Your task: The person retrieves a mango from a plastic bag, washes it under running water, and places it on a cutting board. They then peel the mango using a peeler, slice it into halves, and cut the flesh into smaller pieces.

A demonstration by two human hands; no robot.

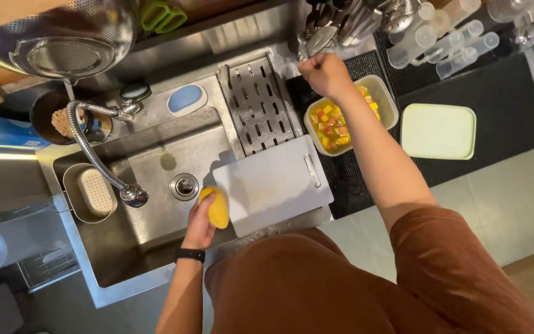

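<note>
— Yellow mango (219, 209) gripped in left hand (200, 224), beside the cutting board (273, 182)?
— Yes. Right hand (324, 73), fisted, reaches utensils (332, 25) beyond the fruit tub (348, 114); best keep the mango steady.

yellow fruit (219, 209), white cutting board (273, 185)

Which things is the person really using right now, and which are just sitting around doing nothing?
In use:
left hand holding the yellow fruit
right hand reaching to the utensils
cutting board
tub of cut fruit

Just sitting there:
pale green lid
clear tubes
colander
tap
sink basket
</note>
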